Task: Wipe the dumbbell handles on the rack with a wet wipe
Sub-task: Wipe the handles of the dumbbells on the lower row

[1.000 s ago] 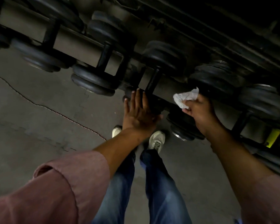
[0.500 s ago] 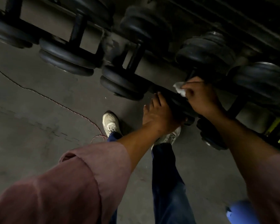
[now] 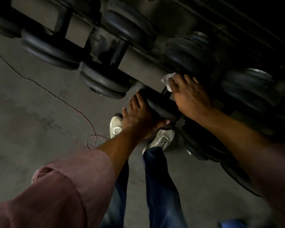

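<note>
Left of the dumbbell handle (image 3: pixel 165 91): left hand (image 3: pixel 139 115), fingers straight, thumb under, steadying the near weight head (image 3: pixel 161 106). Heavy, rigid, unlikely to budge. Right of handle: right hand (image 3: pixel 190 94) pinching the wet wipe (image 3: pixel 166 79); soft, limp, best wrapped round the handle.

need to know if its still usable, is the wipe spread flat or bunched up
Bunched up. The wet wipe shows only as a crumpled white wad sticking out from under the right hand, which holds it at the dumbbell handle.
</note>
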Demonstrator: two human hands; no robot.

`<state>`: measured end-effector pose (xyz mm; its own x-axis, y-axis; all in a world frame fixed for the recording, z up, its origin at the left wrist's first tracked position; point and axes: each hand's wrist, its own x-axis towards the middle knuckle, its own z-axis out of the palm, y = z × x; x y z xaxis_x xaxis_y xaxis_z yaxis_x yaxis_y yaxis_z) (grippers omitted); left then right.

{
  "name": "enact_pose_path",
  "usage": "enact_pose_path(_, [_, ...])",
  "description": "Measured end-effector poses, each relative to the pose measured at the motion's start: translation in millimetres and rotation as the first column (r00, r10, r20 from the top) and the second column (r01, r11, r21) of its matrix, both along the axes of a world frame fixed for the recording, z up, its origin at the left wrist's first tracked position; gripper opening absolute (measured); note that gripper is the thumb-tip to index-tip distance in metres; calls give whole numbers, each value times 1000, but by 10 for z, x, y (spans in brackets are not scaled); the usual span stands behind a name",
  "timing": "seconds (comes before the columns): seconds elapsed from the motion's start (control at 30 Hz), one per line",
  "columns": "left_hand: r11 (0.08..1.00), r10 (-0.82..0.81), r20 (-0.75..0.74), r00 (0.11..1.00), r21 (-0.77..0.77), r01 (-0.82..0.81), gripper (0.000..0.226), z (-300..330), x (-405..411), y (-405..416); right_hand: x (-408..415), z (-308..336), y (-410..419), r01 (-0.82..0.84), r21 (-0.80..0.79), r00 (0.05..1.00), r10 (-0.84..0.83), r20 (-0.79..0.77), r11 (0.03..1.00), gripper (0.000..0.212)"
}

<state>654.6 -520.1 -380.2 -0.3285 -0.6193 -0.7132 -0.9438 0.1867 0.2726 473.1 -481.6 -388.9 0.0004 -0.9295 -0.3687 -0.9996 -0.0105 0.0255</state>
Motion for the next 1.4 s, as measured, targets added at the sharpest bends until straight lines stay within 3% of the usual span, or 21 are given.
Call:
enact_pose_path(0.1, [1000, -10, 0, 1000, -12, 10, 146, -9, 12, 14, 48, -9, 54, 85, 18, 996, -86, 33, 996, 54])
enact_pose_path(0.27, [999, 12, -25, 1000, -30, -13, 143, 7, 11, 20, 7, -102, 154, 18, 71, 919, -44, 392, 997, 40])
enact_pose_path(0.43, [999, 24, -39, 999, -40, -26, 142, -17, 17, 36, -60, -108, 68, -53, 30, 906, 36, 421, 998, 36])
enact_pose_path(0.53, [999, 10, -36, 999, -31, -11, 142, -19, 2, 34, -17, -46, -5, 15, 30, 875, -28, 484, 999, 32])
enact_pose_path(0.7, [999, -8, -7, 1000, -31, 8, 144, 1, 2, 32, 48, -10, -41, -51, 93, 897, 4, 443, 994, 29])
enact_pose_path(0.77, [1000, -4, -15, 1000, -30, 4, 145, 3, 2, 35, 55, -17, -21, 14, 118, 866, -71, 495, 993, 30])
enact_pose_path(0.9, [999, -25, -15, 1000, -24, 25, 145, 8, 8, 28, 10, -51, 2, 270, 75, 863, -276, 423, 960, 35])
enact_pose_path(1.07, [1000, -6, -4, 1000, -2, 6, 147, -50, 22, 31, 92, -88, 61, 267, -124, 960, -254, 115, 956, 48])
enact_pose_path(1.17, [1000, -6, -13, 1000, -12, 6, 147, -61, 21, 34, 222, -166, 104, 429, -123, 894, -401, 202, 895, 54])
enact_pose_path(1.27, [1000, -8, -17, 1000, -21, 8, 147, -68, 27, 28, 334, -191, 66, 641, 10, 665, -562, 492, 768, 60])
enact_pose_path(1.4, [1000, 18, -20, 1000, -17, -19, 149, -85, 33, 40, 459, -108, 32, 734, -20, 615, -652, 443, 679, 56])
